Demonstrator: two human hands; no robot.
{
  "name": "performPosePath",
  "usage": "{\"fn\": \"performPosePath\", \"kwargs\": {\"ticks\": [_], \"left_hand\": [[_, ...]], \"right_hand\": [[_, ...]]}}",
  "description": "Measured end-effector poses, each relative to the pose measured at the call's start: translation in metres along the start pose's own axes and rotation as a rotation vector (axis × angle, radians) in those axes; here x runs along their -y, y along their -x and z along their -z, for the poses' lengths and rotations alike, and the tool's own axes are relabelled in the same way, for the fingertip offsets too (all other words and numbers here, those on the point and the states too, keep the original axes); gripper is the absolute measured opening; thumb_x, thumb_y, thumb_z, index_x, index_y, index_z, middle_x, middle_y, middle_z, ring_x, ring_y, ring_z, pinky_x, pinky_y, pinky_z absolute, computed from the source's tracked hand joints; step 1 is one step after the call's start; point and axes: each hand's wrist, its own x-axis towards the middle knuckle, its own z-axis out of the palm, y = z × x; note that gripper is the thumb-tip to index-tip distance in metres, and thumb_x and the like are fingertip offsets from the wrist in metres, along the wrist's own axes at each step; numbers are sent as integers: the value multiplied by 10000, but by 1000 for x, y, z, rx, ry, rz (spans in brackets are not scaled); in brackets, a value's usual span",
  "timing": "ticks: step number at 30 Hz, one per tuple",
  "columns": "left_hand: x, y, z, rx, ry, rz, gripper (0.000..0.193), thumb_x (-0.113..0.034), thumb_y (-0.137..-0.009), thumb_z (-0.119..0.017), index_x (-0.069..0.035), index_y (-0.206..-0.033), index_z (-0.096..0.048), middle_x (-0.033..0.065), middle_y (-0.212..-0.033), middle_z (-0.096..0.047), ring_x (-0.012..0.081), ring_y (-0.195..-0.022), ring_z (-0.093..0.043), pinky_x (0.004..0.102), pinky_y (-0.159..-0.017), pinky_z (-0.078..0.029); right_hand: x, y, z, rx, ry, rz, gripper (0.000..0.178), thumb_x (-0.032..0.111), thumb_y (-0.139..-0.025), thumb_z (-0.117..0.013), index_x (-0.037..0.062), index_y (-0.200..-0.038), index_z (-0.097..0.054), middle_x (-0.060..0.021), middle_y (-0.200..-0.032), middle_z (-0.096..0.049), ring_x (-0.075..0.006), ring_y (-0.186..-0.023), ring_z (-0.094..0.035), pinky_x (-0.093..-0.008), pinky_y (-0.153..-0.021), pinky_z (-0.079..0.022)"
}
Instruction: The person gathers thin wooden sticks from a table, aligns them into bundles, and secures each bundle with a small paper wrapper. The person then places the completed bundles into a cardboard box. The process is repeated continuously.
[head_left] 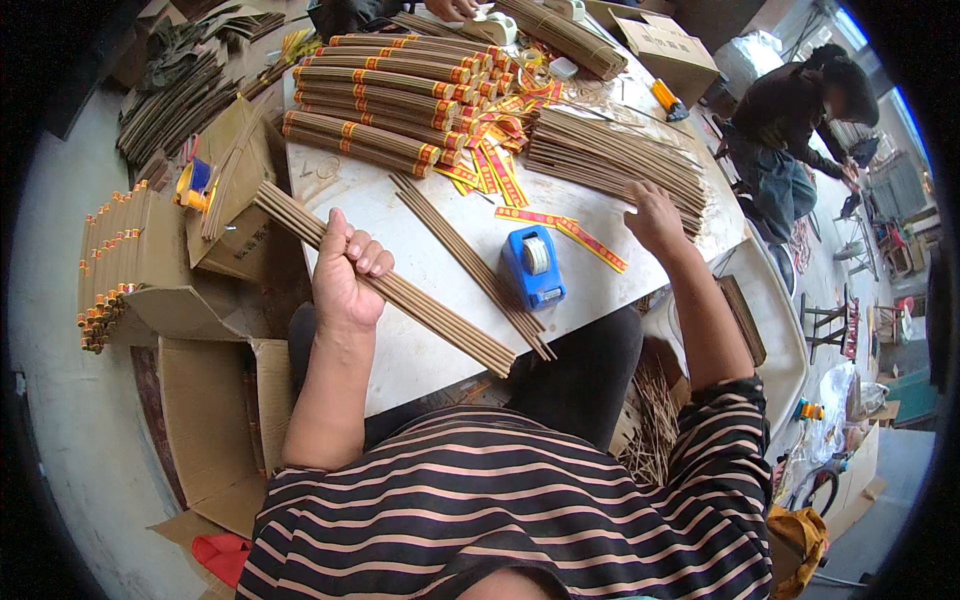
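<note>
My left hand (348,278) is closed around a thin bundle of brown incense sticks (440,325), held slanting over the table's near left part. At the near edge of the large loose pile of incense sticks (600,160) is my right hand (657,222), its fingers apart and seemingly holding nothing. Between the hands, a few more sticks (455,245) lie slanted on the table, beside a blue tape dispenser (533,265). Red and yellow paper strips (497,172) are scattered near the pile, and two strips (590,243) lie beyond the dispenser.
Banded stick bundles (370,95) are stacked on the white table (400,375) at far left. An open cardboard box (215,420) stands left of me, with more bundles (110,260) beyond. Another person's hand (452,8) shows at the far edge; a person (790,130) sits bent over at right.
</note>
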Motion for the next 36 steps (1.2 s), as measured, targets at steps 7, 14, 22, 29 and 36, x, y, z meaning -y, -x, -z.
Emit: {"fn": "performPosePath", "kwargs": {"ticks": [7,14,22,29,36], "left_hand": [[2,-4,0,-56,-5,24,336,-285,-879,-585,-151,-627,-407,-46,-514,-375,67,-421,-341,216,-415,-319],[1,-5,2,-48,-3,39,331,-276,-882,-580,-145,-626,-417,-41,-519,-385,67,-428,-358,216,-418,-324],[0,-1,6,-45,-5,51,339,-282,-888,-569,-147,-621,-410,-42,-517,-376,75,-432,-354,231,-427,-330],[-1,3,4,-74,-2,42,344,-273,-879,-585,-142,-611,-416,-38,-515,-380,73,-430,-362,230,-421,-332],[-2,6,2,-60,3,44,341,-274,-878,-588,-144,-610,-420,-38,-517,-384,73,-431,-364,228,-420,-327]], "right_hand": [[-8,-33,-17,83,227,47,245,59,-702,-534,42,-944,-499,-155,-993,-543,-345,-1009,-498,-443,-857,-403],[-13,-39,-20,112,263,67,177,56,-773,-457,26,-938,-517,-188,-950,-571,-350,-943,-545,-436,-800,-441],[-10,-35,-13,115,325,120,170,59,-753,-485,31,-909,-546,-162,-920,-580,-330,-927,-543,-423,-798,-439],[-24,-35,-15,71,190,153,170,90,-713,-567,42,-874,-541,-155,-913,-565,-331,-933,-533,-417,-797,-432],[-28,-37,8,-22,115,206,170,163,-763,-580,49,-878,-529,-159,-856,-569,-344,-804,-569,-430,-700,-452]]}}
